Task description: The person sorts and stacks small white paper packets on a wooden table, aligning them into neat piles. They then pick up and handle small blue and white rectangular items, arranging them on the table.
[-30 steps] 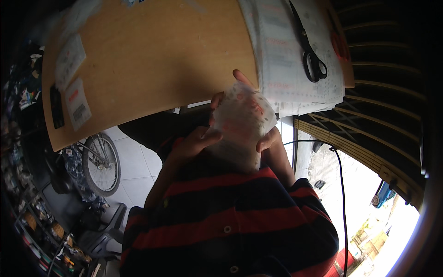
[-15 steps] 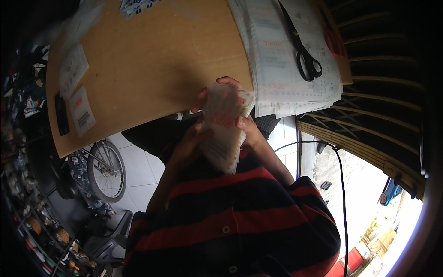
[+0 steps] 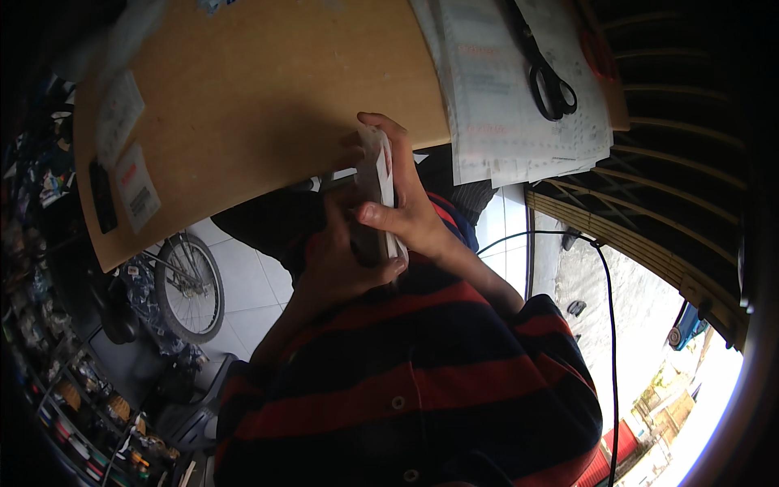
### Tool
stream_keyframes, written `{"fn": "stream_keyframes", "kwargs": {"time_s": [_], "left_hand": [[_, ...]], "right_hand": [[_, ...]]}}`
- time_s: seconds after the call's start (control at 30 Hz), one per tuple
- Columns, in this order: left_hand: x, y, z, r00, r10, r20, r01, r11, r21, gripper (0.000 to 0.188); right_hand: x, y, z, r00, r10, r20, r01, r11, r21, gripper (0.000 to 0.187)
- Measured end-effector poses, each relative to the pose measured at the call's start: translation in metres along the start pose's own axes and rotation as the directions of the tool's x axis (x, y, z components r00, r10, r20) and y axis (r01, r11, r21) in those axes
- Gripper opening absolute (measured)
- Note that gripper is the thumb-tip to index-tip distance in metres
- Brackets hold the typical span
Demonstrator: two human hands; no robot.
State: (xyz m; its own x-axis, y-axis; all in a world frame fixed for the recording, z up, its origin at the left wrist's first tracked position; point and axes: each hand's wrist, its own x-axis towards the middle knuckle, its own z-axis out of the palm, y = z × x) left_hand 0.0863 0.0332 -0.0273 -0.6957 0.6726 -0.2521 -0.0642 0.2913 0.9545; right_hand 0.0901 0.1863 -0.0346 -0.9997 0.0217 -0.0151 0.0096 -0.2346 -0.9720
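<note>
Between my two hands stands a stack of whitish, translucent plastic packets, turned so that its narrow edge shows. My right hand is wrapped round its right side, the thumb pressed across the near face and the fingers at the upper end. Lower down, my left hand grips the bottom end from the left, with its thumb at the lower corner. The stack hides part of the left fingers. Both hands are just off the table's near edge, in front of my striped shirt.
On the brown tabletop lie large translucent printed sheets with black-handled scissors on top. At the left are single packets and a dark phone-like object. A bicycle wheel stands below left; a black cable hangs at right.
The stack has been turned from its broad, red-printed face to its edge. My right hand has come round its near side, and the left has moved to its lower end.
</note>
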Motion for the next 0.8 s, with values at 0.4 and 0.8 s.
{"fn": "stream_keyframes", "kwargs": {"time_s": [0.4,0.8], "left_hand": [[0.008,0.000,0.007,0.994,0.112,-0.011,-0.111,0.993,0.046,0.071],[-0.003,-0.017,0.002,0.997,-0.078,0.013,0.078,0.935,-0.346,0.060]], "right_hand": [[-0.006,-0.002,-0.001,0.998,0.028,-0.055,-0.023,0.996,0.087,0.102],[-0.008,0.000,-0.011,0.995,0.059,-0.075,-0.034,0.956,0.291,0.115]]}}
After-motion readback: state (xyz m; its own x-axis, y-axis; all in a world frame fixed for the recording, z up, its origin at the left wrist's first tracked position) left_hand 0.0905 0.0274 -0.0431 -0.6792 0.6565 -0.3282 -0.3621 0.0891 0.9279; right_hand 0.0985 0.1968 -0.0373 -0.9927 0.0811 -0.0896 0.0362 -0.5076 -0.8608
